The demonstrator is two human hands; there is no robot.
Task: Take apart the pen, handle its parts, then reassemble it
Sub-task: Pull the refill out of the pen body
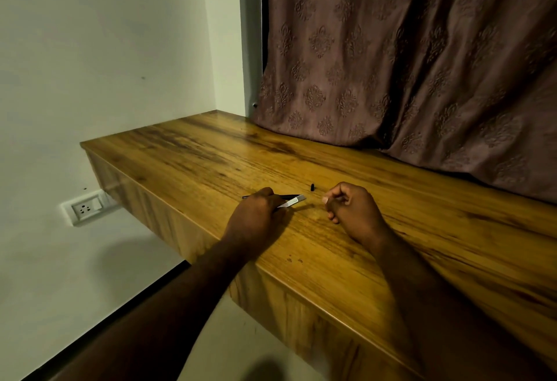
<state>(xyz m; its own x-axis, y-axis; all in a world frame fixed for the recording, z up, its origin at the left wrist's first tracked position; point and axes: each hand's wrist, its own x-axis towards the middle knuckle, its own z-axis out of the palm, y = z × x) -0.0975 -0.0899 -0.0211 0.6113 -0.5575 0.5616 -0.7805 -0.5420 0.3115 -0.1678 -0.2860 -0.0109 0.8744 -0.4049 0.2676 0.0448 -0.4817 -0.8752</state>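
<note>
I count two hands of mine over the surface [211,151]: my left hand [256,215] and my right hand [351,209]. Three loose pen parts show: one clear barrel [294,200] sticking out of my left grip, one thin dark refill [289,196] just beyond the barrel, and one small black cap [312,186] beyond the barrel, nearer the curtain. One curtain [422,64] hangs behind the surface, and one wall socket [87,207] sits below its left end.

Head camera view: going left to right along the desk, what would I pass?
Wall socket → left hand → clear pen barrel poking out of it → small black pen piece lying loose → right hand.
</note>
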